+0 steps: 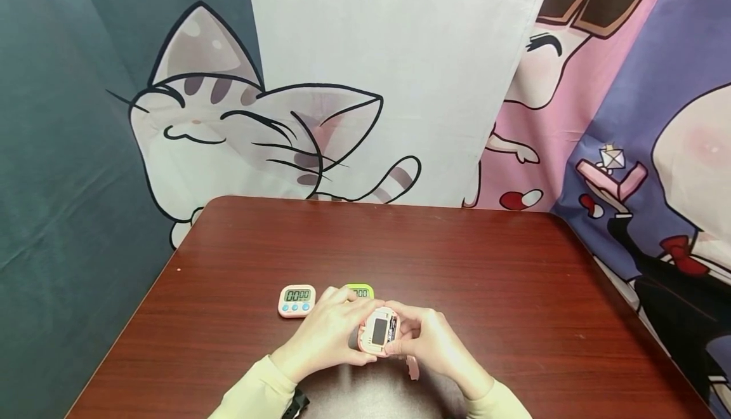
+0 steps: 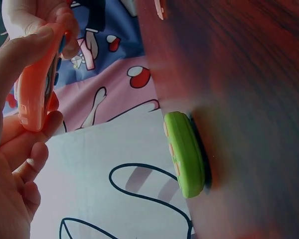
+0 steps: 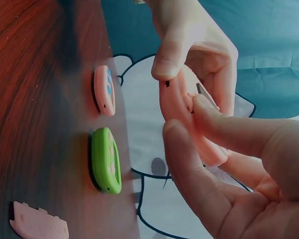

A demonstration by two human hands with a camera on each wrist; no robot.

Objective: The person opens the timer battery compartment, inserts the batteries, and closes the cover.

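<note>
Above the table, a pink digital timer (image 1: 379, 331) is held between both hands, its back turned up towards the head camera. Its battery compartment lies uncovered on the right side, with batteries (image 1: 392, 329) showing inside. My left hand (image 1: 328, 333) grips the timer's left edge between thumb and fingers. From the other side my right hand (image 1: 434, 341) pinches the timer, its thumb (image 3: 212, 117) pressed by the compartment in the right wrist view. The loose pink battery cover (image 3: 40, 222) lies on the table below the right hand.
A second pink timer (image 1: 297, 301) with blue buttons lies left of the hands. The green timer (image 2: 184, 154) sits behind the left hand, which partly covers it in the head view. A wooden table (image 1: 491, 266) meets a cartoon-printed curtain (image 1: 400, 38) at its far edge.
</note>
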